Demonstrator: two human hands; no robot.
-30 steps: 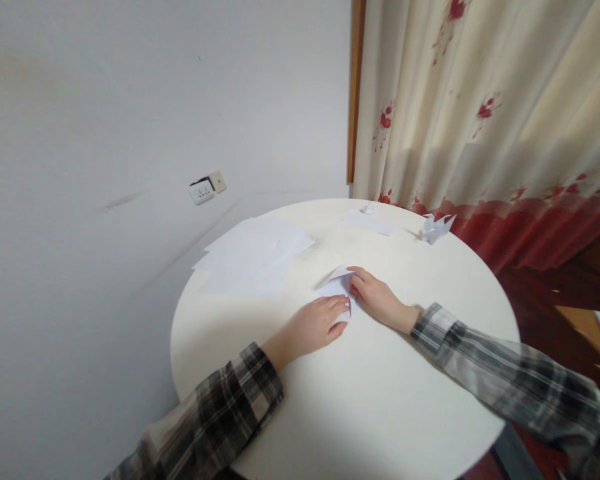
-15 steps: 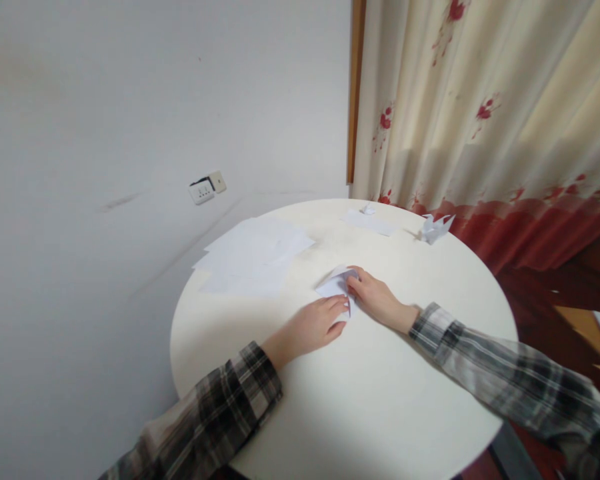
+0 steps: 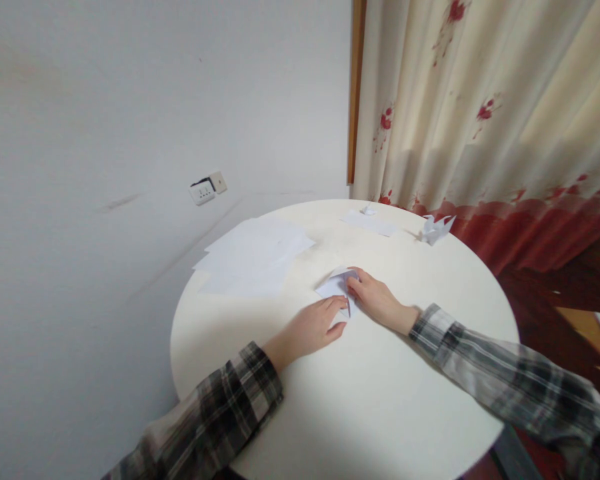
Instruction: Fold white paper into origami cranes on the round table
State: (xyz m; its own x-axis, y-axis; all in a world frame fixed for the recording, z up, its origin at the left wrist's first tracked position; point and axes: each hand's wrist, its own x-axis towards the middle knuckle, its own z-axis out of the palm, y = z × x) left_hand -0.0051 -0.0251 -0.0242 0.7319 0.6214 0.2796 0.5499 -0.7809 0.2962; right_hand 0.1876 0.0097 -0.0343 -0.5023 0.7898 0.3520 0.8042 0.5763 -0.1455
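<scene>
A small folded sheet of white paper (image 3: 334, 285) lies on the round white table (image 3: 380, 393), its far flap lifted and bent over. My right hand (image 3: 377, 300) is closed on the paper's right edge, pinching the raised flap between thumb and fingers. From the near left, my left hand (image 3: 314, 327) rests on the paper's lower part. Its fingers lie stretched across the sheet, with the thumb apart at the near corner. The fingertips partly cover the folds there.
Loose white sheets (image 3: 253, 253) spread over the table's left side, near the wall. At the far edge, a small folded paper piece (image 3: 368, 210) sits by a flat sheet (image 3: 367, 223). A paper crane (image 3: 436, 230) stands at the right edge, before the curtain (image 3: 460, 133).
My left fingers have shifted slightly on the paper, and a bit more of its near part shows. My right hand and the paper stay in place.
</scene>
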